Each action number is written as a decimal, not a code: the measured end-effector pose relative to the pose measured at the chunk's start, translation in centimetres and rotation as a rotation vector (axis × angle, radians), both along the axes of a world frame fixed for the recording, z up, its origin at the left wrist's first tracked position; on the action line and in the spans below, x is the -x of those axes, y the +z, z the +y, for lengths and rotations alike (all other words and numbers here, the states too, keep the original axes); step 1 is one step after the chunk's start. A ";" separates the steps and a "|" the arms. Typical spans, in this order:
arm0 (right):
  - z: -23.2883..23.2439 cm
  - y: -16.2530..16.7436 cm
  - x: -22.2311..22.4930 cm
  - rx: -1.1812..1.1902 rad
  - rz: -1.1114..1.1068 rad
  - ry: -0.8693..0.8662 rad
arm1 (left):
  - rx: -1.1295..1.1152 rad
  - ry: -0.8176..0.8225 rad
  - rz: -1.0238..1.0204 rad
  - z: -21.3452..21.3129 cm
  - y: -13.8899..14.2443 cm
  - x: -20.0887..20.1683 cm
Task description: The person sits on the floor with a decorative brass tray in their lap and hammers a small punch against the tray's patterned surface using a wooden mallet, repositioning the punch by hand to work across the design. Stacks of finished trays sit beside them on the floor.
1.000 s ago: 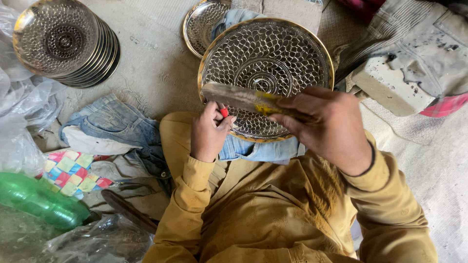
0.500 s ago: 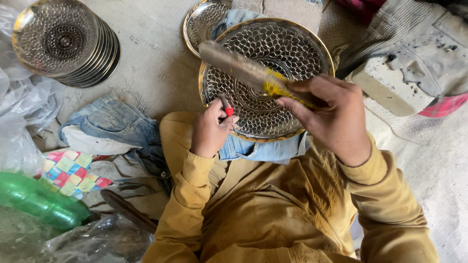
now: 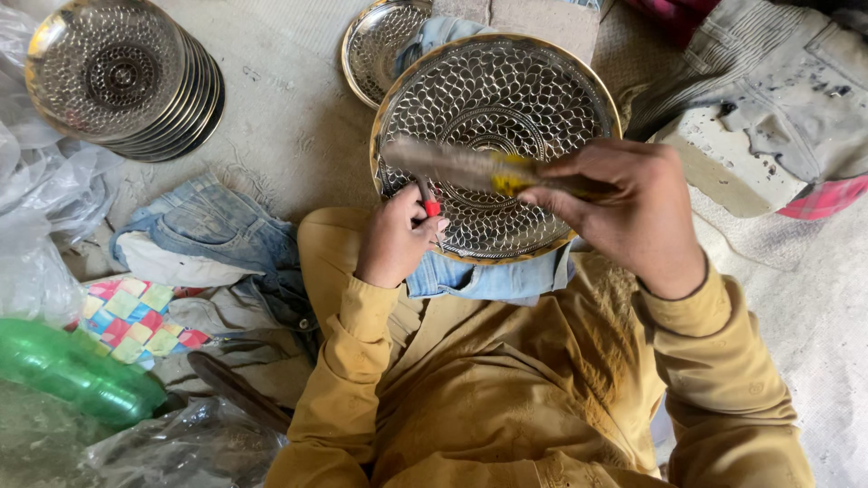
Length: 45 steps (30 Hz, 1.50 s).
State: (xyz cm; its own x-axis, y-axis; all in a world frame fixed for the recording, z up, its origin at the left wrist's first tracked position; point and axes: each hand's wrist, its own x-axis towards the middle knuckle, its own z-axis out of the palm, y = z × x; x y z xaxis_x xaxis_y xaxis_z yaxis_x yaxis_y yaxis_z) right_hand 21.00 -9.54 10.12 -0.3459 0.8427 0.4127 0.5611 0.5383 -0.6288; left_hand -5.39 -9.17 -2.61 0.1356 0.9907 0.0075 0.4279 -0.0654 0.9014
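Observation:
A round embossed metal plate (image 3: 506, 99) with a brass-coloured rim rests tilted on blue denim cloth (image 3: 493, 278) over my lap. My left hand (image 3: 393, 239) pinches a thin tool with a red handle (image 3: 430, 204) against the plate's lower left. My right hand (image 3: 624, 212) grips a flat, worn stick with a yellow band (image 3: 470, 167), held across the plate above the small tool; the stick is motion-blurred.
A stack of similar plates (image 3: 117, 77) sits at the far left, another plate (image 3: 375, 50) behind the worked one. Denim rags (image 3: 212, 230), a patterned cloth (image 3: 136, 312), a green plastic bottle (image 3: 72, 370), clear bags (image 3: 36, 235), a grey block (image 3: 723, 163).
The stick in my right hand rose tilted up to the left, then came back down level over the small tool. My left hand and the plate stayed put.

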 end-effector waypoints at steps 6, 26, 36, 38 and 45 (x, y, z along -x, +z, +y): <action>-0.3 -0.2 -0.1 -0.010 0.031 0.008 | 0.015 -0.017 -0.023 0.1 -0.3 0.0; -10.3 -19.9 3.3 0.388 0.835 0.089 | -0.484 0.407 0.126 -0.8 1.0 2.5; -10.2 -12.7 0.0 0.341 0.483 -0.197 | -0.173 0.392 -0.649 -5.3 0.4 1.2; -10.0 -10.9 0.1 0.260 0.456 -0.173 | -0.233 0.387 -0.545 -5.7 -0.1 0.7; -8.5 -5.8 0.3 0.079 0.253 -0.163 | -0.309 0.402 -0.133 -6.1 -1.2 -0.3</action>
State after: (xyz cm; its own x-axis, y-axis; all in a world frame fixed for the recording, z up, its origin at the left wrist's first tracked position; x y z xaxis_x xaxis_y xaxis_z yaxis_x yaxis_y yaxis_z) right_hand 20.71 -18.05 4.36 -0.0978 0.9115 0.3996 0.4564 0.3978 -0.7959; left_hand -5.12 -15.26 -3.80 -0.2766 0.9133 0.2991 0.3574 -0.1912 0.9142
